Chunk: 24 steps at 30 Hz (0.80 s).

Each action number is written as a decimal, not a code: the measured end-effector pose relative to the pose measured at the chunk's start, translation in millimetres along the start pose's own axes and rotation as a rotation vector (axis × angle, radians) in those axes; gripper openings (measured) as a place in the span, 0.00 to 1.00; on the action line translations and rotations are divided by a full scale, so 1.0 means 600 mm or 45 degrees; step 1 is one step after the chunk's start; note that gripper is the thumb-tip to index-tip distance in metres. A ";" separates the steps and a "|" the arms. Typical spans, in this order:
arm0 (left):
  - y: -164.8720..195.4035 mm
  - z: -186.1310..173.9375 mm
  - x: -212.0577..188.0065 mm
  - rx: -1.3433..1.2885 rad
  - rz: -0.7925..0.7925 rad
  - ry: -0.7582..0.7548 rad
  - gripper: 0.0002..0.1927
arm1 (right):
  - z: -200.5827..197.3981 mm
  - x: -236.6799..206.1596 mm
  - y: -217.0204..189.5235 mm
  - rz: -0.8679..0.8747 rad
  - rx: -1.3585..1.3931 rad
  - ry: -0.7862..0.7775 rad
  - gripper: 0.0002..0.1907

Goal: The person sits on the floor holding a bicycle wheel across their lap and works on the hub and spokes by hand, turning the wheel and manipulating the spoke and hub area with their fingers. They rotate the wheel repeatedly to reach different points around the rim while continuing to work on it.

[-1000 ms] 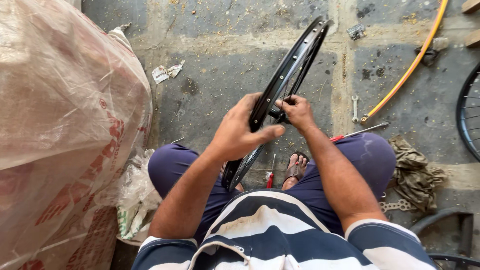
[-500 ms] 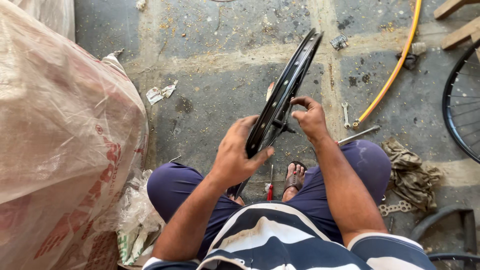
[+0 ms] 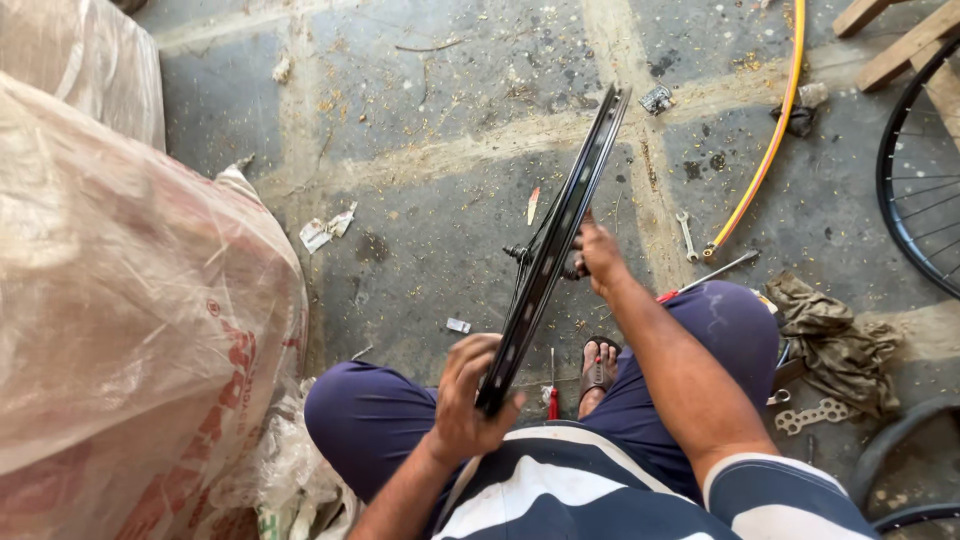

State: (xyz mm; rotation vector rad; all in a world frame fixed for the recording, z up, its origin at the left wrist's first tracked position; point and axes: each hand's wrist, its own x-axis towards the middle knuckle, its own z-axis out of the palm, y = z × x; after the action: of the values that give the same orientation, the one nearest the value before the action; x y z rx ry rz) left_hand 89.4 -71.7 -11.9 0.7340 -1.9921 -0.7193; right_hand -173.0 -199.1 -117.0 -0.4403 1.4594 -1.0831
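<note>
Two hands: both on one black metal bicycle wheel rim [image 3: 560,240], seen edge-on, running from 1 o'clock down to 6 o'clock across the frame centre.
Floor: grey concrete floor [image 3: 430,200] crossed by pale bands, stained, littered with grit and paper scraps.
Room edge: a big translucent plastic-wrapped sack [image 3: 120,300] fills the 9 o'clock side; wooden slats [image 3: 890,40] poke in at 1 o'clock.
Around: a yellow and orange hose [image 3: 770,140] slants down from 12 o'clock to 3 o'clock; a small silver spanner [image 3: 687,235] lies just beside its lower end, with a long thin metal rod [image 3: 720,270] close by.
More clutter: a spoked black wheel [image 3: 920,180] at 3 o'clock, a crumpled olive rag [image 3: 835,340] at 4 o'clock, a flat multi-hole wrench [image 3: 812,415] below it, a red-handled screwdriver [image 3: 551,385] at 6 o'clock by a sandalled foot [image 3: 598,368].
In the way: the rim itself hides part of the right fingers and the hub.
Left hand [image 3: 470,400]: curled shut round the rim's near end at 6 o'clock, thumb over the edge.
Right hand [image 3: 598,255]: at the rim's middle, fingers closed at the hub axle [image 3: 520,253]; how firmly, I cannot tell.
Rim position: raised off the floor above the blue-trousered knees, tilted, its far end toward 1 o'clock.
</note>
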 end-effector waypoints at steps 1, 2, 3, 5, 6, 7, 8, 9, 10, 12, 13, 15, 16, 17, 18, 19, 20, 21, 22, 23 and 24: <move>0.000 0.000 0.002 0.027 0.054 0.053 0.31 | -0.003 -0.005 -0.004 -0.066 0.056 0.036 0.49; 0.001 -0.001 0.007 0.055 0.099 0.113 0.33 | -0.004 -0.009 -0.008 -0.077 0.024 0.038 0.48; 0.003 -0.004 0.013 0.127 0.064 0.081 0.34 | -0.005 -0.013 -0.011 -0.085 -0.016 0.034 0.46; 0.000 -0.014 0.037 0.273 -0.007 0.019 0.38 | -0.002 -0.019 -0.013 -0.159 -0.066 0.068 0.45; 0.002 -0.017 0.050 0.293 -0.054 -0.017 0.37 | -0.001 -0.020 -0.013 -0.227 -0.074 0.111 0.45; 0.005 -0.014 0.062 0.311 -0.100 -0.054 0.37 | 0.000 -0.021 -0.011 -0.294 -0.081 0.157 0.45; 0.009 -0.012 0.072 0.326 -0.143 -0.093 0.38 | 0.002 -0.021 -0.008 -0.282 -0.097 0.191 0.44; 0.015 -0.010 0.079 0.297 -0.169 -0.107 0.37 | 0.002 -0.019 -0.004 -0.271 -0.112 0.229 0.43; 0.019 -0.007 0.085 0.266 -0.193 -0.123 0.37 | 0.003 -0.016 0.002 -0.258 -0.125 0.271 0.41; 0.025 -0.002 0.087 0.195 -0.216 -0.151 0.37 | 0.003 -0.008 0.018 -0.167 -0.279 0.232 0.41; 0.028 0.000 0.084 0.157 -0.220 -0.161 0.36 | 0.003 -0.003 0.026 -0.119 -0.355 0.211 0.41; 0.026 0.002 0.074 0.093 -0.244 -0.186 0.35 | 0.009 0.006 0.041 0.029 -0.206 0.052 0.36; 0.025 0.003 0.065 0.065 -0.270 -0.196 0.35 | 0.012 0.009 0.046 0.106 -0.136 -0.030 0.34; 0.023 0.005 0.057 0.036 -0.295 -0.206 0.35 | 0.014 0.010 0.049 0.075 -0.141 -0.080 0.36; 0.021 0.007 0.048 0.038 -0.283 -0.197 0.35 | 0.016 0.011 0.051 0.039 -0.144 -0.130 0.38; 0.017 0.009 0.041 0.044 -0.266 -0.187 0.35 | 0.017 0.012 0.052 -0.002 -0.143 -0.179 0.40; 0.014 0.010 0.035 0.050 -0.247 -0.179 0.35 | 0.016 0.011 0.050 0.026 -0.098 -0.131 0.41; 0.015 0.009 0.025 0.046 -0.214 -0.131 0.34 | 0.015 0.007 0.045 0.058 -0.049 -0.081 0.43; 0.018 0.008 0.015 0.043 -0.176 -0.082 0.33 | 0.013 0.004 0.036 0.085 0.000 -0.032 0.45; 0.019 0.006 0.008 0.039 -0.138 -0.032 0.31 | 0.011 -0.001 0.028 -0.001 -0.005 -0.026 0.46; 0.021 0.004 0.002 0.036 -0.073 0.025 0.30 | 0.008 -0.006 0.021 -0.082 -0.009 -0.020 0.48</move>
State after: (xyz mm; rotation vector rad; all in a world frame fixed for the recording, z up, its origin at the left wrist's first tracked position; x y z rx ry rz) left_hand 84.4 -63.7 -3.4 0.8148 -1.9740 -0.7162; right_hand -164.0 -192.0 -124.4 -0.5024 1.4438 -1.1234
